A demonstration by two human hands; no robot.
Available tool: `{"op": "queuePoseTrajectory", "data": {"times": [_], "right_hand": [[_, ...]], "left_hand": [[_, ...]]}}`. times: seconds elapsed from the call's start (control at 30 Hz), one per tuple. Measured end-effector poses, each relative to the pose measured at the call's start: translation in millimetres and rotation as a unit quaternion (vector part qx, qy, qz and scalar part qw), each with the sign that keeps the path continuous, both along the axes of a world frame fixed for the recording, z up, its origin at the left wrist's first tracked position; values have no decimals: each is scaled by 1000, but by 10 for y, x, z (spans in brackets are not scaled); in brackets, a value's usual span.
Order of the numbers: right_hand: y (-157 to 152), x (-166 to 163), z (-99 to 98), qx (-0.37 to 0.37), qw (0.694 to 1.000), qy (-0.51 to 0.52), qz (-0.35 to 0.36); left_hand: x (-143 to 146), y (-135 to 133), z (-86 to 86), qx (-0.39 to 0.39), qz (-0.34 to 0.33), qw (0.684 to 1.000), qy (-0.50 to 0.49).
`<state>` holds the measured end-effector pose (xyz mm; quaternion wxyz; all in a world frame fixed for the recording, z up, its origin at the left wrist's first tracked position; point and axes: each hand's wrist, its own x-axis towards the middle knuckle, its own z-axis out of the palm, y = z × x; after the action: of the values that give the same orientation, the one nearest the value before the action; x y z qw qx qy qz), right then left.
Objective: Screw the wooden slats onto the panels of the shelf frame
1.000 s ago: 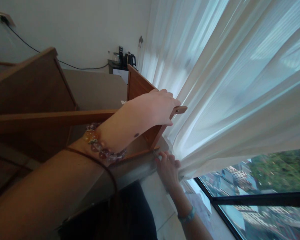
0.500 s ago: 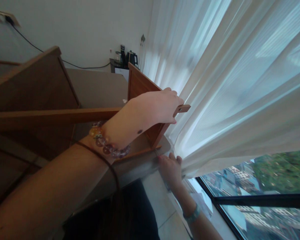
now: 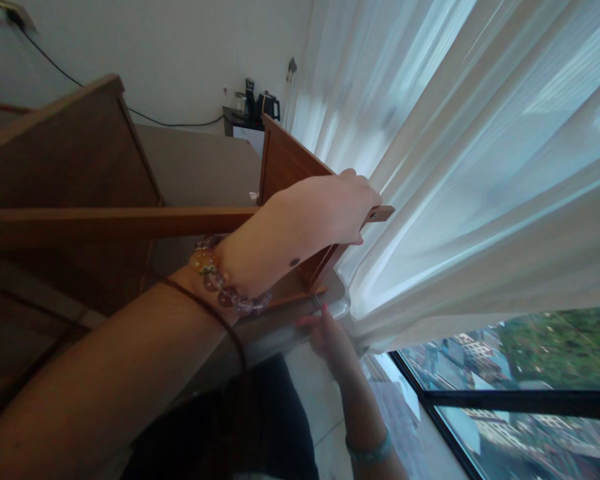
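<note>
My left hand (image 3: 347, 203) reaches across and is closed over the upper edge of an upright brown wooden panel (image 3: 290, 160). Beside its fingers a short wooden rail end (image 3: 383, 213) with a metal fastener sticks out toward the curtain. Lower down, my right hand (image 3: 327, 337) pinches a thin metal tool (image 3: 317, 302) that looks like a hex key. The tool's tip is at the end of a lower wooden rail (image 3: 290, 299), by the panel's bottom corner; whether it sits in a fastener I cannot tell. My left forearm hides part of the frame.
A long wooden rail (image 3: 105, 223) and another panel (image 3: 70, 140) stand at the left. Everything rests on a pale tabletop (image 3: 200, 160). White curtains (image 3: 430, 167) hang close at the right, beside a window (image 3: 530, 373). A kettle (image 3: 269, 105) stands on a cabinet behind.
My left hand keeps its hold on the panel. My right hand has turned, its fingers changing position around the tool, and its forearm has shifted left. The view has shifted slightly.
</note>
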<state>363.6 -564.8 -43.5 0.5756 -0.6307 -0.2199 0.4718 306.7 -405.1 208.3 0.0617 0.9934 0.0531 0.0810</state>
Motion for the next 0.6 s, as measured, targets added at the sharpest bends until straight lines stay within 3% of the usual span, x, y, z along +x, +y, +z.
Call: {"op": "queuePoseTrajectory", "data": {"times": [0.13,0.23,0.33,0.43,0.6], "right_hand": [[-20,-89,93,86,975,199,-40],[-21,-147,177,111,968,219,-53],[17,-189,161,83,989,111,-59],[48,-217,62,35,995,-61,-73],[-12,-206,-42,-37,948,-298,-102]], "left_hand": [[-12,-45,17,12,8,1000,3],[3,-9,-33,11,-5,1000,-22],[2,4,-44,22,-16,999,-23],[-33,-41,14,42,-5,999,8],[-79,-97,65,24,8,1000,1]]}}
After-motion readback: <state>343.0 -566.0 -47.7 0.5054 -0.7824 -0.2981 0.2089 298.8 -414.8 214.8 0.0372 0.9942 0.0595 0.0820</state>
